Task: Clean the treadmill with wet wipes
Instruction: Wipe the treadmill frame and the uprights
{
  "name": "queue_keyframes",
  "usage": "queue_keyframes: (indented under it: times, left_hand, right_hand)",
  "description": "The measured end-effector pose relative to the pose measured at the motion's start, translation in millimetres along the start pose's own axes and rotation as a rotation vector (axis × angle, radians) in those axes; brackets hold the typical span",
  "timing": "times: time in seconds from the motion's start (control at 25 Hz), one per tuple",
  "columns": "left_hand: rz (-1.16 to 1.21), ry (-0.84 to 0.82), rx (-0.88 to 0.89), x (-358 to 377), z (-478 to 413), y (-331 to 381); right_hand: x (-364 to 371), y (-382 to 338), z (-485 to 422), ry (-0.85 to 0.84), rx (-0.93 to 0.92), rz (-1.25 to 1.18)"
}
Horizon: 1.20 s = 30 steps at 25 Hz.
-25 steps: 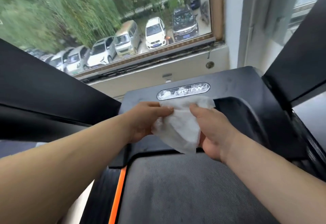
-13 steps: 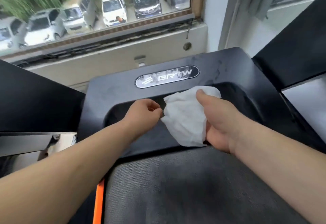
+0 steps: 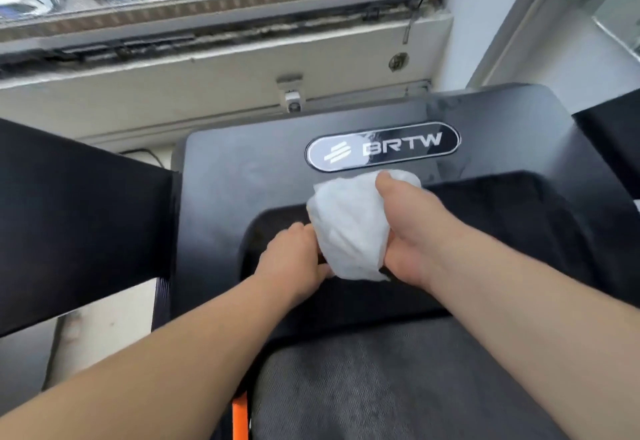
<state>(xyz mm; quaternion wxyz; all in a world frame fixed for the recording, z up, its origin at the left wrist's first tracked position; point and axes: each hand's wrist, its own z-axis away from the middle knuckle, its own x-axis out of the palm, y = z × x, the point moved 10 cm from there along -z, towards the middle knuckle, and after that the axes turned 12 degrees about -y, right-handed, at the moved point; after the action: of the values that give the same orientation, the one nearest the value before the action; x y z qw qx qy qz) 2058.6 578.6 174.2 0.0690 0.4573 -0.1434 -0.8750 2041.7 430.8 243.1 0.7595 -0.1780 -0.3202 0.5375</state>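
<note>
A white wet wipe [image 3: 349, 228] is bunched over the black motor cover [image 3: 242, 176] of the treadmill, just below its silver BRTW badge [image 3: 382, 145]. My right hand [image 3: 412, 231] grips the wipe from the right, thumb on top. My left hand [image 3: 294, 257] has its fingers curled at the wipe's lower left edge and pinches it there. The grey running belt [image 3: 381, 380] lies below both forearms.
Black uprights stand at the left [image 3: 76, 224] and right [image 3: 616, 148] of the treadmill. An orange stripe [image 3: 239, 415] runs along the belt's left edge. A window sill [image 3: 207, 68] and wall lie just beyond the cover, with parked cars outside.
The view has tilted down toward the motor cover. The wipe went from spread between both hands to bunched in my right hand, and my left hand returned to its lower edge.
</note>
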Motion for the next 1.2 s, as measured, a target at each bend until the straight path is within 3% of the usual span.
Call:
queue_keyframes:
  times: [0.24,0.4,0.56,0.8,0.96,1.08,1.2]
  left_hand:
    - [-0.092,-0.153,-0.038,8,3,4]
    - [0.383,-0.307,-0.085,1,15,-9]
    - [0.665,-0.011,-0.214,-44,79,-54]
    - [1.075,0.656,-0.610,-98,253,-117]
    - [1.082,0.666,-0.754,-103,333,-100]
    - [1.231,1.007,-0.744,-130,407,-97]
    - [1.147,1.376,-0.572,-176,454,-72]
  right_hand:
    - [52,-26,-19,-0.102,0.031,-0.091]
    - [118,-24,-18,-0.332,0.013,-0.077]
    - [189,-24,-3,-0.565,-0.041,0.127]
    - [274,0,68,-0.811,-0.082,0.291]
    - [322,42,118,-0.911,-0.059,0.291]
    - [335,38,173,-0.921,-0.198,0.348]
    - [347,15,251,-1.077,-0.590,0.465]
